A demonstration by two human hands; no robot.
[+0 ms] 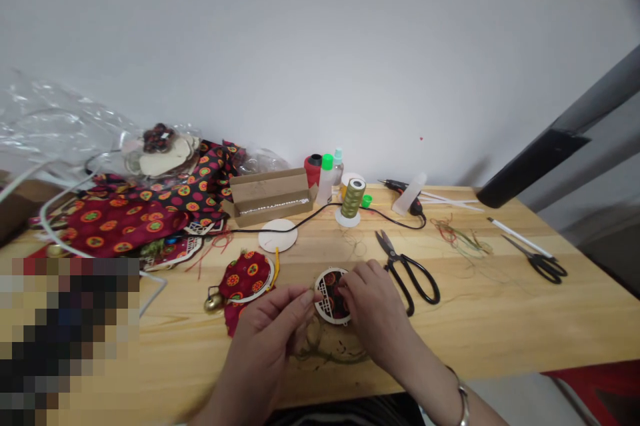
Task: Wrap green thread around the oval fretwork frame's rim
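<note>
A small round ornament (326,303) with a pale lattice rim and dark patterned fabric is between my hands above the near part of the table. My left hand (277,319) is closed in a pinch at its left edge; whatever sits between those fingertips is too small to make out. My right hand (375,306) has its fingers closed over the ornament's right side and hides that part. Below lies a tangle of olive thread (325,356). Left of my hands are a red fabric-covered round piece (246,276) and a brass bell (213,301).
Black-handled scissors (400,266) lie right of my hands; a second pair (543,266) is farther right. Behind stand an olive thread spool (354,198), a green-capped bottle (326,183), an open cardboard box (270,203) and a glue gun (403,193). Patterned fabric (115,219) is heaped left.
</note>
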